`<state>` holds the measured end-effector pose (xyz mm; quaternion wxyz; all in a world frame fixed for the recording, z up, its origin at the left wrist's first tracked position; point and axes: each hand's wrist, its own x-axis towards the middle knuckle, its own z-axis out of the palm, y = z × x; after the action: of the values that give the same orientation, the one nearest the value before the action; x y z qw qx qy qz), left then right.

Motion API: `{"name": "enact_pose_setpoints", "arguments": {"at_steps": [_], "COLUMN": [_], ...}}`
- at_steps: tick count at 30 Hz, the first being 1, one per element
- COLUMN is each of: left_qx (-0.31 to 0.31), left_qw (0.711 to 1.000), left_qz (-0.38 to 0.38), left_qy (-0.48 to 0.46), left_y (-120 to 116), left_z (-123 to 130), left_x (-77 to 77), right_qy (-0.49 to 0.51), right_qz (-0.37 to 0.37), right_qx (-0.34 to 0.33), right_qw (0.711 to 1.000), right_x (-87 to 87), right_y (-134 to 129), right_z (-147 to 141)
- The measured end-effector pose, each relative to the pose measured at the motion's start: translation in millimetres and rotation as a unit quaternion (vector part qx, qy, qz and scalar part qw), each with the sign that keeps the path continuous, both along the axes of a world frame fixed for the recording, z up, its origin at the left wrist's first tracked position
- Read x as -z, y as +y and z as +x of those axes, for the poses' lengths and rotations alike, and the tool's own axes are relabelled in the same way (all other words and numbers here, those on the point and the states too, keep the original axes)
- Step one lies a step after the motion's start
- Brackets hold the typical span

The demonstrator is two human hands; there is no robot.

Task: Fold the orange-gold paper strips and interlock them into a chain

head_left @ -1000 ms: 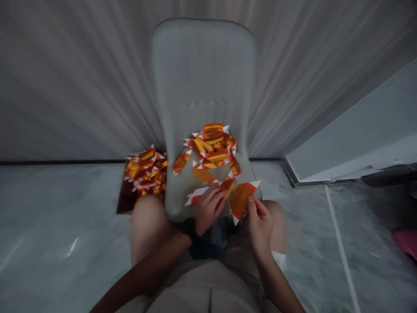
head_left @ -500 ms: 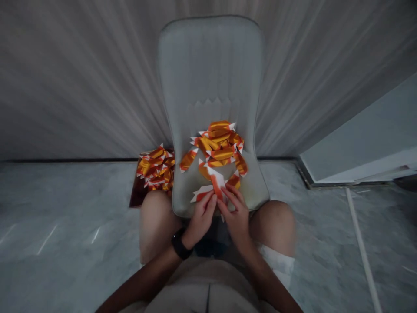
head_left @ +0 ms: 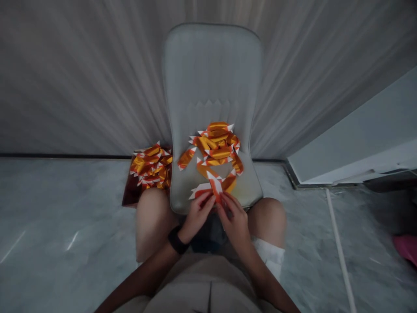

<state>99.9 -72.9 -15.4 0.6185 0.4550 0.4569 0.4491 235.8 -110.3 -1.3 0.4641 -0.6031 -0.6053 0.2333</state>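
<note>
My left hand (head_left: pixel 198 214), with a black band on the wrist, pinches the lower part of an orange-and-white ribbon strip (head_left: pixel 215 183) between thumb and fingers. On the strip's other side, my right hand (head_left: pixel 235 216) grips it too, fingertips close to the left ones. The strip's pointed white end sticks up from the hands; its lower part is hidden by fingers. Just left of it lies another white-and-orange strip (head_left: pixel 201 189) by the front of the seat. Beyond the hands, several gold-orange pieces with white pointed ends (head_left: pixel 220 141) lie heaped on the grey chair (head_left: pixel 213 65).
A dark red box (head_left: pixel 129 195) on the floor to the left holds more gold-orange pieces (head_left: pixel 153 165). My knees flank the seat. A curtain-like grey wall (head_left: pixel 81 78) stands behind the chair, and a pale panel (head_left: pixel 358 130) at right. Something pink (head_left: pixel 405 248) lies at the right edge.
The strip in my hands has turned more upright and shows a narrower, folded-looking point. Both hands still grip it. The view has shifted slightly, bringing the pink thing in at right.
</note>
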Motion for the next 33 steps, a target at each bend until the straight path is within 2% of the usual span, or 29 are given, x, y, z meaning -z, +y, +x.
{"name": "enact_pose_setpoints", "arguments": {"at_steps": [5, 9, 15, 18, 21, 25, 29, 33], "left_qx": [0.023, 0.011, 0.007, -0.008, -0.047, -0.088, -0.045, -0.013], "left_qw": [0.999, 0.999, 0.994, 0.994, 0.997, 0.992, 0.983, 0.977], "left_qz": [0.004, 0.015, -0.01, -0.004, 0.015, 0.071, 0.118, 0.127], "left_qy": [-0.024, -0.032, -0.108, -0.106, -0.065, 0.047, 0.13, 0.174], "left_y": [-6.6, -12.5, -23.7, -28.0, -31.4, -35.4, -36.5, -32.1], "left_z": [-13.4, -25.8, -37.3, -41.7, -44.8, -48.0, -55.4, -68.8], "left_x": [7.9, 15.8, 24.1, 26.3, 24.3, 10.9, -5.4, -7.1], "right_qy": [-0.034, -0.057, -0.078, -0.086, -0.092, -0.103, -0.098, -0.092], "right_qz": [-0.001, 0.012, 0.024, 0.026, 0.027, 0.008, -0.059, -0.095], "right_qx": [-0.015, -0.019, -0.028, -0.035, -0.043, -0.059, -0.073, -0.083], "right_qw": [0.999, 0.998, 0.996, 0.995, 0.995, 0.993, 0.991, 0.988], "right_x": [-8.3, -13.0, -15.4, -17.1, -17.0, -16.2, -20.6, -24.6], "right_y": [-11.3, -20.8, -28.9, -31.6, -33.0, -30.2, -22.1, -13.8], "right_z": [-13.9, -25.2, -38.5, -44.5, -49.1, -50.5, -46.3, -38.9]}}
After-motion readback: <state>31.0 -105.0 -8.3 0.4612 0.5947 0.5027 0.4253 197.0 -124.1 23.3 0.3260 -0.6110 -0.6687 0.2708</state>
